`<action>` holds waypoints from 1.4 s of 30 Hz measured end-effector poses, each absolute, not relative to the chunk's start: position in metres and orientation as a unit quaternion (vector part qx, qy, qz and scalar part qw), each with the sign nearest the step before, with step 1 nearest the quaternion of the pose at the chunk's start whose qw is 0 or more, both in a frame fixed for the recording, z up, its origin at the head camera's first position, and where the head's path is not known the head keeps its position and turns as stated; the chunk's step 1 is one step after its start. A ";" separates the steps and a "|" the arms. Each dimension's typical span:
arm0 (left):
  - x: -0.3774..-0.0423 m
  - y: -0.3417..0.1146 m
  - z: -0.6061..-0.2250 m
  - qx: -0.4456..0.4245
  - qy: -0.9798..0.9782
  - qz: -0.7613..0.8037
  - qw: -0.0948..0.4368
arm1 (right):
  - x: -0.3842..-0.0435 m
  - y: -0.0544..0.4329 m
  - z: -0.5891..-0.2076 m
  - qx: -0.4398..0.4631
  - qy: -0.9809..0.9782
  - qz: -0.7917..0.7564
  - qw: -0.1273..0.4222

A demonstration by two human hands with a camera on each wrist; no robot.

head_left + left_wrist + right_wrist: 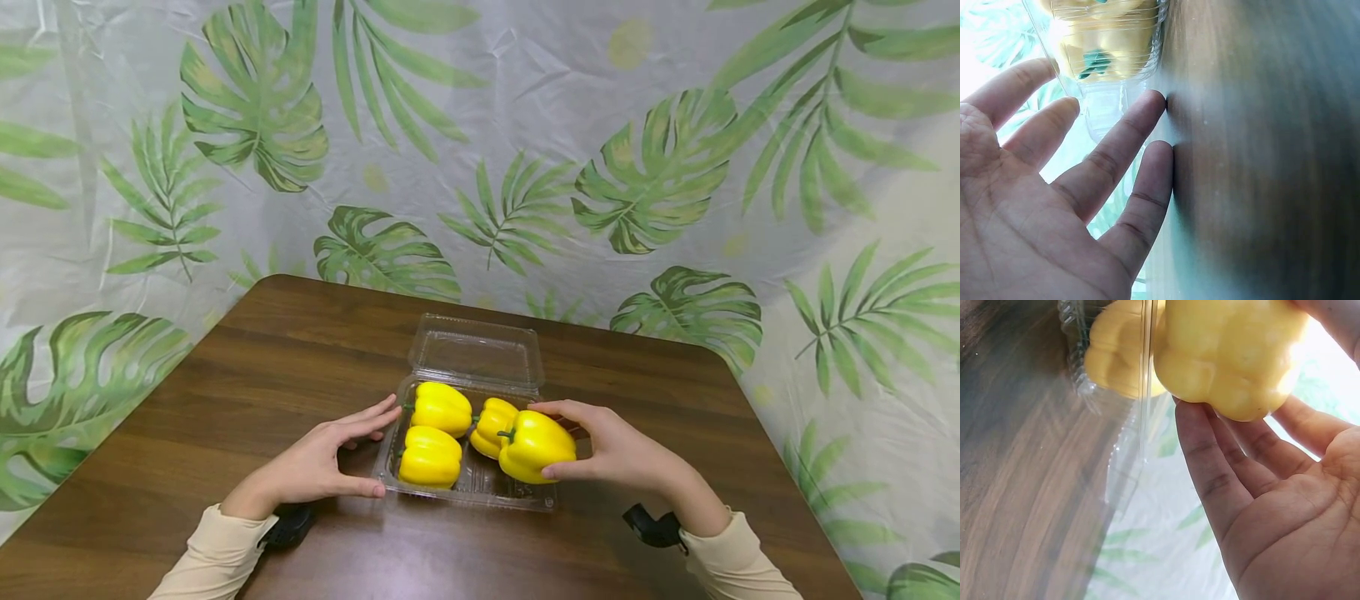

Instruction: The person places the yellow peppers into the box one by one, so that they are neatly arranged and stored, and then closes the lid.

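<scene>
A yellow bell pepper (537,448) (1229,356) is held between the thumb and fingers of my right hand (618,446) (1291,500), over the right side of a clear plastic clamshell box (495,502). Inside the box, two yellow peppers sit at the left, a back one (442,408) and a front one (431,458). A third pepper (492,425) lies at the back right, partly hidden by the held one. Spread along the box's left edge is my left hand (318,462) (1054,194), its fingers fairly straight; in the left wrist view two fingertips rest on the table.
The box's clear lid (477,354) is folded back toward the far side. Dark brown wood makes up the table (315,342), with rounded far corners. Behind it hangs a leaf-patterned sheet (525,100).
</scene>
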State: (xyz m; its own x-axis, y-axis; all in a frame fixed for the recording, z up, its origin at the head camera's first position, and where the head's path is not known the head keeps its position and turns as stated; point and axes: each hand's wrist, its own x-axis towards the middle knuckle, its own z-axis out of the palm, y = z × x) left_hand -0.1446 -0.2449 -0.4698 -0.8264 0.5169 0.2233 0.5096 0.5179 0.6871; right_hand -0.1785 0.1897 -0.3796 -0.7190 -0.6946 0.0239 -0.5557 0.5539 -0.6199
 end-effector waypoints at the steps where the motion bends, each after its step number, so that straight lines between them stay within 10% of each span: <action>1: -0.145 -0.245 -0.470 0.294 0.871 0.393 0.005 | -0.179 0.189 -0.380 -0.358 0.875 -0.307 0.113; 42: -0.146 -0.246 -0.471 0.295 0.872 0.391 0.008 | -0.185 0.161 -0.378 -0.391 0.877 -0.229 0.163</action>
State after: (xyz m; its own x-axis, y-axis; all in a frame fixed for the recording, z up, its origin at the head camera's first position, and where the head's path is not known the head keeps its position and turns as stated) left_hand -0.1459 -0.2460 -0.4708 -0.8260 0.5206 0.2161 0.5074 0.5198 0.6873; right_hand -0.1849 0.1612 -0.3780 -0.6416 -0.7595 -0.1075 -0.6098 0.5900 -0.5293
